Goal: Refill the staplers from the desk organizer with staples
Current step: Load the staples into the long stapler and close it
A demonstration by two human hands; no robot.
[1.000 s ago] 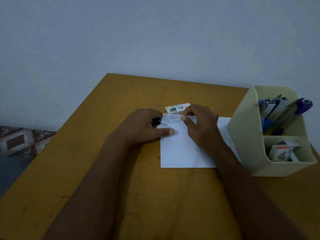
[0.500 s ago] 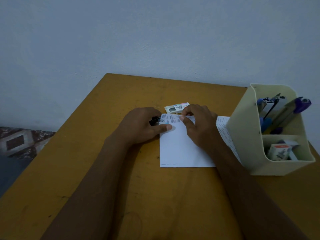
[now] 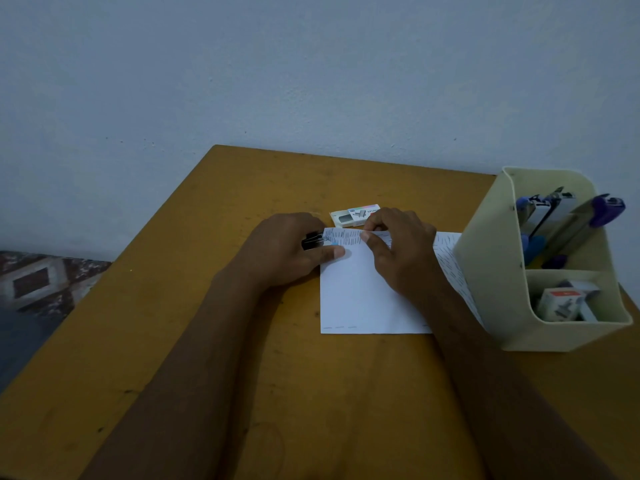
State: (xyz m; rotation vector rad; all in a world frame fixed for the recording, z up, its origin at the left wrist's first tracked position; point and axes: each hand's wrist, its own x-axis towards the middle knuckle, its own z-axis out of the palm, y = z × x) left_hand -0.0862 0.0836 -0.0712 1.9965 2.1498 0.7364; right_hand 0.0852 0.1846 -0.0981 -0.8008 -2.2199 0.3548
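Observation:
A small black stapler [image 3: 311, 241] sits at the top left corner of a white sheet of paper [image 3: 356, 296]. My left hand [image 3: 280, 251] grips the stapler, with the thumb lying on the sheet. My right hand [image 3: 401, 251] pinches the paper's top edge, which carries rows of staples. A small staple box [image 3: 349, 216] lies just behind both hands. At the right stands a cream desk organizer [image 3: 491, 271]. Its back compartment holds upright staplers [image 3: 554, 213], one of them purple [image 3: 606, 209]. More staple boxes [image 3: 561, 303] sit in its front compartment.
Everything rests on a yellow-brown wooden table [image 3: 242, 341] pushed against a pale wall [image 3: 311, 81]. A patterned floor [image 3: 34, 285] shows past the table's left edge. My forearms cross the near half of the table.
My left thumb has slid a little up the sheet toward the stapler. The right hand keeps its pinch on the paper's top edge. Nothing else moved.

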